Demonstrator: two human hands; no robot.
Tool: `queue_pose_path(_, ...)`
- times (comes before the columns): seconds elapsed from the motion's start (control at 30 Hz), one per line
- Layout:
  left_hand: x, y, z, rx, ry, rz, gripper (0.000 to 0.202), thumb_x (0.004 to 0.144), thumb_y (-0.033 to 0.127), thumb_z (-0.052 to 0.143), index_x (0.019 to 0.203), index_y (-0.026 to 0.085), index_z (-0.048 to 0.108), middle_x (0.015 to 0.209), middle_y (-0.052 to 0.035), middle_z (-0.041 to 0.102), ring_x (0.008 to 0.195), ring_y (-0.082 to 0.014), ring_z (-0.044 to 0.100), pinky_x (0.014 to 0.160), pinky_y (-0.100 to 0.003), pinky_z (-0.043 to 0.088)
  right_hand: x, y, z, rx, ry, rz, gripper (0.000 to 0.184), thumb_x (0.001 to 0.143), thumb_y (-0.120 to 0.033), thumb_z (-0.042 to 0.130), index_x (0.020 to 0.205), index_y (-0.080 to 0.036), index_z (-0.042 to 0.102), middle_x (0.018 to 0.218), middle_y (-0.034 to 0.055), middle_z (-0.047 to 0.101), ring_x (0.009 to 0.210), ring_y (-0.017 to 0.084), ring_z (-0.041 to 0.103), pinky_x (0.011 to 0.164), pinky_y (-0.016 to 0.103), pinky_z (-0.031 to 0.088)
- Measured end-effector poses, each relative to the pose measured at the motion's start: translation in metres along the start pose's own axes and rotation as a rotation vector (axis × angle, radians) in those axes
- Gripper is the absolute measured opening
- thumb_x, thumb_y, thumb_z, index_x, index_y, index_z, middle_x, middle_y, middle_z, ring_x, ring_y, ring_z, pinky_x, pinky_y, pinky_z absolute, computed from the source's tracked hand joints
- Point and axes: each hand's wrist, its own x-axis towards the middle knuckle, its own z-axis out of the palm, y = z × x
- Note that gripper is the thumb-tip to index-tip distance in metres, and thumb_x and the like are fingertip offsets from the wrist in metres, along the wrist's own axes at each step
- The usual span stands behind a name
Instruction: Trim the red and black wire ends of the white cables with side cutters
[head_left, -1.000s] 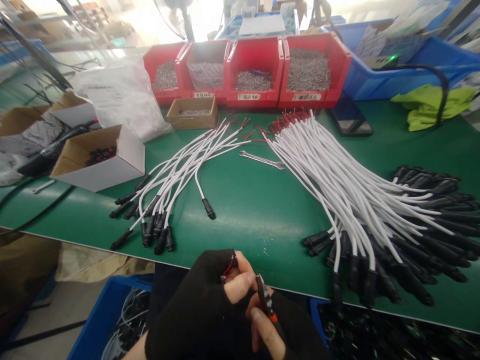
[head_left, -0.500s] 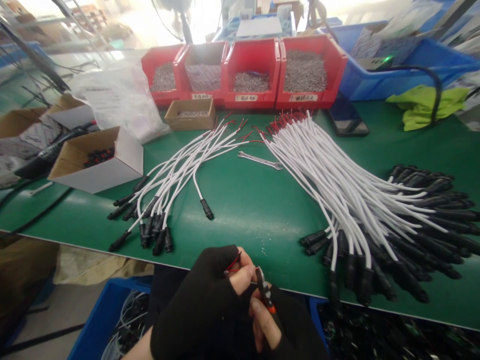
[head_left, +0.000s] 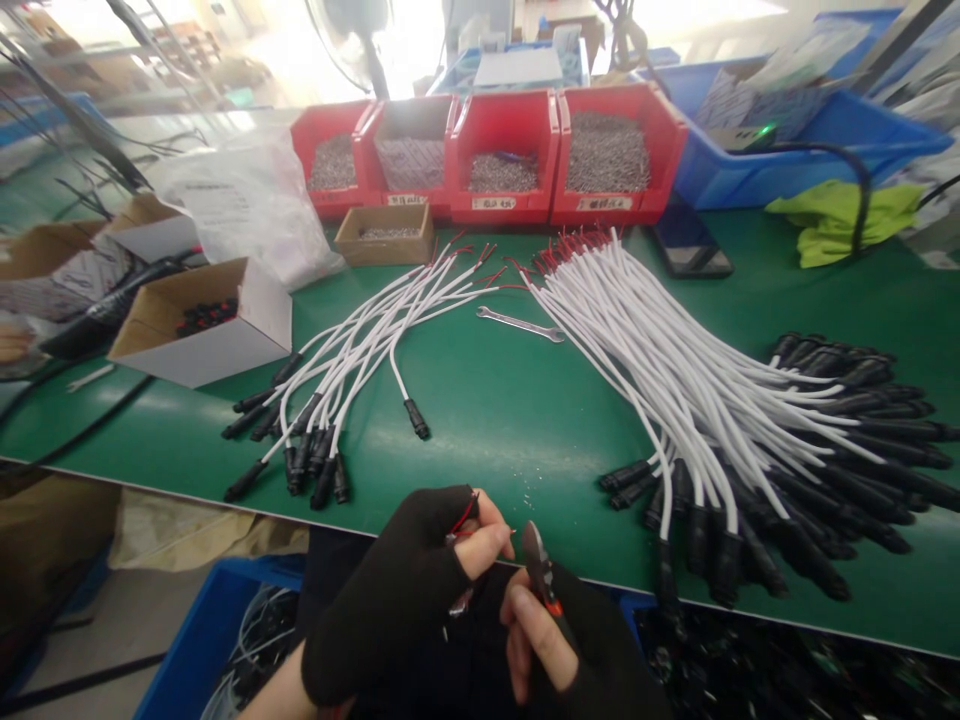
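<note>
My left hand, in a black fingerless glove, pinches a thin red wire between thumb and fingers at the table's front edge. A short wire tip pokes out past the fingertips; the rest of the wire is mostly hidden by the hand. Just to the right, my right hand, gloved the same way, is closed round a pair of pliers with orange and black handles. Their jaws point up, a small gap away from the wire tip. Tiny pale scraps lie on the green table beyond.
White cables with black connectors form a large bundle at right; a smaller bunch lies left. Between them is a wrench. Red bins of small metal parts line the back. A white box stands left, a phone back right.
The pliers have come away from the wire tip, shifting slightly right and up. My left hand keeps its pinch on the red wire, nearly in place.
</note>
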Motion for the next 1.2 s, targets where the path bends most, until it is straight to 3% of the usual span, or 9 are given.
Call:
queue_pose_path(0.13, -0.001, 0.004, -0.004, -0.011, -0.064, -0.017, 0.023, 0.080, 0.036, 0.059, 0.069, 0.016, 0.058, 0.059, 0.0020, 0.053, 0.058, -0.0142, 0.049, 0.055, -0.024, 0.037, 0.002, -0.025, -0.010, 0.056, 0.031, 0.019, 0.043, 0.103, -0.058, 0.049, 0.094, -0.020, 0.068, 0.047, -0.0033, 0.053, 0.040, 0.016, 0.056, 0.044, 0.025, 0.049)
queue_pose_path(0.23, -0.001, 0.003, -0.006, 0.035, -0.125, -0.015, 0.022, 0.082, 0.034, 0.059, 0.071, 0.015, 0.060, 0.061, 0.0026, 0.053, 0.060, -0.0136, 0.048, 0.056, -0.023, 0.037, 0.005, -0.054, -0.012, 0.054, 0.167, -0.029, 0.024, 0.098, -0.041, 0.063, 0.093, -0.019, 0.072, 0.051, -0.0035, 0.057, 0.045, 0.015, 0.060, 0.050, 0.024, 0.052)
queue_pose_path(0.33, -0.001, 0.001, -0.009, 0.064, -0.154, 0.000, 0.019, 0.083, 0.029, 0.061, 0.071, 0.014, 0.061, 0.063, 0.0032, 0.053, 0.063, -0.0125, 0.047, 0.057, -0.022, 0.034, 0.009, -0.076, -0.008, 0.026, 0.290, -0.097, 0.007, 0.094, -0.026, 0.065, 0.092, -0.020, 0.070, 0.056, -0.0054, 0.059, 0.046, 0.012, 0.057, 0.046, 0.021, 0.047)
queue_pose_path(0.43, -0.001, -0.001, -0.011, 0.053, -0.193, 0.049, 0.022, 0.081, 0.030, 0.063, 0.067, 0.014, 0.057, 0.062, 0.0041, 0.048, 0.063, -0.0110, 0.040, 0.056, -0.021, 0.031, 0.014, -0.086, -0.004, -0.051, 0.254, -0.152, 0.008, 0.094, -0.024, 0.063, 0.098, -0.021, 0.070, 0.061, -0.0061, 0.058, 0.050, 0.012, 0.057, 0.050, 0.021, 0.047)
queue_pose_path(0.6, -0.002, -0.003, -0.012, 0.053, -0.274, 0.052, 0.034, 0.084, 0.043, 0.063, 0.069, 0.014, 0.055, 0.065, 0.0030, 0.043, 0.064, -0.0119, 0.037, 0.055, -0.023, 0.028, 0.021, -0.096, -0.008, -0.213, 0.190, -0.241, 0.010, 0.093, -0.016, 0.064, 0.087, -0.022, 0.070, 0.073, -0.0045, 0.069, 0.063, 0.012, 0.067, 0.062, 0.019, 0.051)
queue_pose_path(0.73, -0.002, -0.003, -0.013, 0.077, -0.220, 0.043, 0.024, 0.081, 0.032, 0.063, 0.066, 0.015, 0.053, 0.063, 0.0040, 0.045, 0.063, -0.0112, 0.039, 0.056, -0.023, 0.030, 0.020, -0.095, -0.007, -0.269, 0.242, -0.224, 0.012, 0.093, -0.017, 0.066, 0.081, -0.021, 0.069, 0.066, -0.0036, 0.069, 0.057, 0.014, 0.068, 0.057, 0.021, 0.054)
queue_pose_path(0.83, -0.003, -0.001, -0.014, 0.057, -0.203, 0.038, 0.015, 0.076, 0.025, 0.060, 0.067, 0.015, 0.055, 0.061, 0.0050, 0.047, 0.061, -0.0108, 0.040, 0.056, -0.022, 0.031, 0.018, -0.089, -0.003, -0.205, 0.260, -0.131, 0.014, 0.095, -0.023, 0.063, 0.082, -0.021, 0.067, 0.064, -0.0013, 0.069, 0.056, 0.016, 0.069, 0.056, 0.023, 0.055)
queue_pose_path(0.97, -0.006, 0.001, -0.013, 0.028, -0.212, 0.048, 0.016, 0.079, 0.029, 0.061, 0.071, 0.015, 0.061, 0.063, 0.0041, 0.052, 0.061, -0.0116, 0.044, 0.058, -0.023, 0.034, 0.018, -0.087, 0.002, -0.127, 0.291, -0.128, 0.015, 0.093, -0.020, 0.066, 0.078, -0.021, 0.067, 0.060, -0.0030, 0.069, 0.051, 0.013, 0.067, 0.052, 0.018, 0.054)
queue_pose_path(1.2, -0.007, -0.003, -0.013, -0.038, -0.195, 0.060, 0.038, 0.091, 0.047, 0.055, 0.073, 0.014, 0.062, 0.065, 0.0001, 0.057, 0.060, -0.0137, 0.049, 0.058, -0.025, 0.038, 0.019, -0.081, 0.002, 0.013, 0.297, -0.134, 0.014, 0.095, -0.021, 0.062, 0.082, -0.020, 0.066, 0.059, -0.0021, 0.067, 0.050, 0.014, 0.064, 0.052, 0.023, 0.052)
